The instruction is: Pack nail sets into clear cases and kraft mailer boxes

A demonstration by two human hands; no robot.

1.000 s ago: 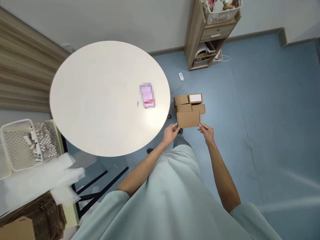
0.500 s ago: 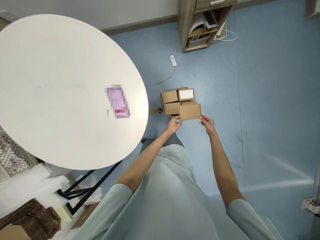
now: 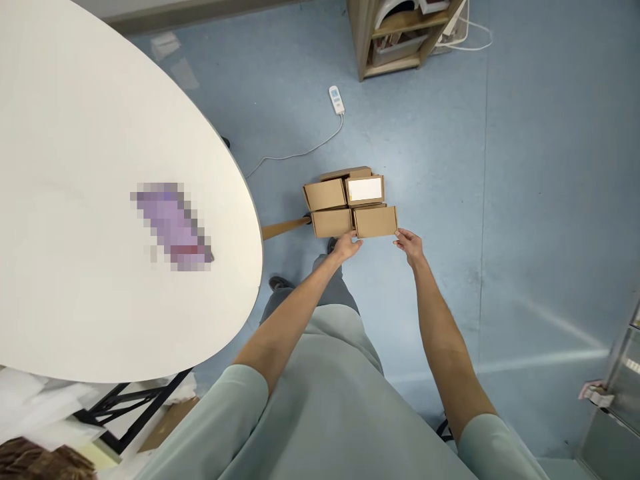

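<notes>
Left hand (image 3: 347, 247): pinching box (image 3: 376, 222), lower-left corner; fingertips partly hidden
Right hand (image 3: 411, 245): pinching lower-right corner
Box: just right of frame centre; contact with stack (image 3: 325, 195) unclear
Floor (image 3: 540, 200): stretches wide, frame right
Table (image 3: 100, 320): curved edge left of stack; cut off, frame left

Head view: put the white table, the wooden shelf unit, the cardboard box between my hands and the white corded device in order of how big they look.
1. White table, cut off by the frame
2. Wooden shelf unit, also cut off
3. Cardboard box
4. White corded device
</notes>
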